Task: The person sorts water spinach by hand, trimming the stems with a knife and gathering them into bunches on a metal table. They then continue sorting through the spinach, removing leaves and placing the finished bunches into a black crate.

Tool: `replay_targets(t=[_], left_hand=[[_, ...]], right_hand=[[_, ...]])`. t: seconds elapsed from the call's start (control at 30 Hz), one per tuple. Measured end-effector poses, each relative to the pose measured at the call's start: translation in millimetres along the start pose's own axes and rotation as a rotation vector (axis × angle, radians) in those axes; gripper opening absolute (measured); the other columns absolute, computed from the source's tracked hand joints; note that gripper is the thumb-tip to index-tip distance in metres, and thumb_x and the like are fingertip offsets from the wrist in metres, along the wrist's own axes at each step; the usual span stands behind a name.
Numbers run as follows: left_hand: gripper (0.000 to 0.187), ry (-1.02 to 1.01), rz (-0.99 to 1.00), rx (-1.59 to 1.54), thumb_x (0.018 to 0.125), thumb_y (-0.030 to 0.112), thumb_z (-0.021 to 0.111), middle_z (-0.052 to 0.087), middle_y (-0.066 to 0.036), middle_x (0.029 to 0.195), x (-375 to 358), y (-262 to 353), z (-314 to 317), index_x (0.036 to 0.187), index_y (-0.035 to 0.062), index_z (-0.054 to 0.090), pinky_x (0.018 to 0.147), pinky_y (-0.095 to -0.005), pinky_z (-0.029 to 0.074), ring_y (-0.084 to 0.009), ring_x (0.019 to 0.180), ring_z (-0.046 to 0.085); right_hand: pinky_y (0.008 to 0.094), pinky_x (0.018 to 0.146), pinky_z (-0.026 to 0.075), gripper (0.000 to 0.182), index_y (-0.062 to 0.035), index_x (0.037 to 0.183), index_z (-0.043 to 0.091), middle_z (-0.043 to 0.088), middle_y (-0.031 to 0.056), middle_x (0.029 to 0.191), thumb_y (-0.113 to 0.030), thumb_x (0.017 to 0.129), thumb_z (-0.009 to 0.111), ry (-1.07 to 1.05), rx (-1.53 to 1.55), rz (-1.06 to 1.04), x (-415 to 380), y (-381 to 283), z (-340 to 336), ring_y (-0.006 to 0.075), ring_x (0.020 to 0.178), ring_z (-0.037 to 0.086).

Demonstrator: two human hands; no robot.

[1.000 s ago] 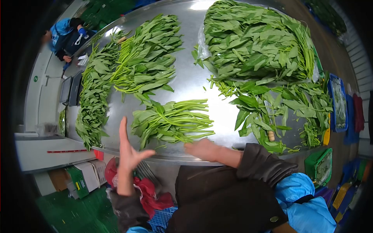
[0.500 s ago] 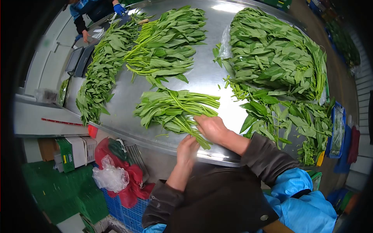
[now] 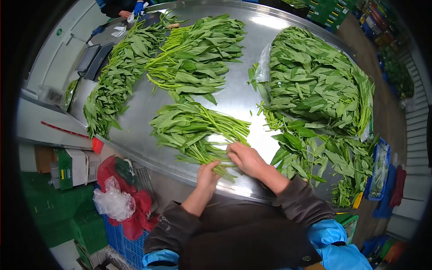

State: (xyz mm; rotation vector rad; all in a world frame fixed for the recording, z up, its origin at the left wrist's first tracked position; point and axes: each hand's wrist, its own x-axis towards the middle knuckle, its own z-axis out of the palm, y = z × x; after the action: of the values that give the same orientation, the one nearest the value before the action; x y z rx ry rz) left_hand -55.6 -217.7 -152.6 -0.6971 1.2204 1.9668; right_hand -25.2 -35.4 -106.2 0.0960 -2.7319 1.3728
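Long-stemmed leafy greens that look like water spinach [image 3: 184, 121] lie in a bunch on the metal table [image 3: 135, 139] before me. A smaller part of the stems sits apart on the near side, toward the table's front edge. My left hand [image 3: 208, 178] is closed around those near stems, whose cut ends poke out past it. My right hand [image 3: 246, 159] is at the right, its fingers curled in on the stems; fingertips are partly hidden. Above the bunch lies another row of greens [image 3: 198, 67], stem ends to the left.
A large heap of greens [image 3: 315, 81] on clear plastic fills the table's right, with loose leaves [image 3: 328, 157] below it. Another long row [image 3: 112, 85] runs along the left. A co-worker's gloved hand [image 3: 138, 8] is at the far left. Red netting [image 3: 139, 211] and crates stand below the table.
The near stems have been drawn away from the main bunch, leaving a gap. Both hands stay close together at the stems. The head view has shifted slightly.
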Motion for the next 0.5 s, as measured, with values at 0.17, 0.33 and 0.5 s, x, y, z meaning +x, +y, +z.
replay_targets(t=[0.17, 0.33, 0.5], left_hand=[[0.029, 0.053, -0.049, 0.037, 0.090, 0.030, 0.060, 0.064, -0.010, 0.090, 0, 2, 14, 0.107, 0.0059, 0.056, 0.067, -0.0421, 0.055, -0.0248, 0.076, 0.065], [0.030, 0.230, -0.025, 0.215, 0.084, 0.021, 0.071, 0.062, -0.007, 0.085, 12, 11, 39, 0.103, 0.0029, 0.056, 0.048, -0.0334, 0.050, -0.0173, 0.061, 0.061], [0.028, 0.235, 0.111, 0.065, 0.077, 0.006, 0.077, 0.062, -0.007, 0.076, 49, -3, 19, 0.097, 0.0007, 0.058, 0.046, -0.0318, 0.048, -0.0182, 0.057, 0.060]], right_hand=[[0.0401, 0.070, 0.047, 0.014, -0.0032, 0.099, 0.052, 0.058, 0.0170, 0.089, -0.014, 0.089, 0.053, -0.082, 0.315, 0.171, -12, 1, 4, 0.0337, 0.082, 0.059], [0.0398, 0.070, 0.046, 0.014, -0.0029, 0.097, 0.052, 0.056, 0.0162, 0.089, -0.013, 0.088, 0.055, -0.091, 0.310, 0.000, -13, 9, 9, 0.0333, 0.081, 0.058], [0.0400, 0.067, 0.046, 0.014, -0.0042, 0.096, 0.053, 0.058, 0.0156, 0.084, -0.016, 0.088, 0.055, -0.201, 0.340, 0.054, -20, 15, 8, 0.0338, 0.077, 0.058]])
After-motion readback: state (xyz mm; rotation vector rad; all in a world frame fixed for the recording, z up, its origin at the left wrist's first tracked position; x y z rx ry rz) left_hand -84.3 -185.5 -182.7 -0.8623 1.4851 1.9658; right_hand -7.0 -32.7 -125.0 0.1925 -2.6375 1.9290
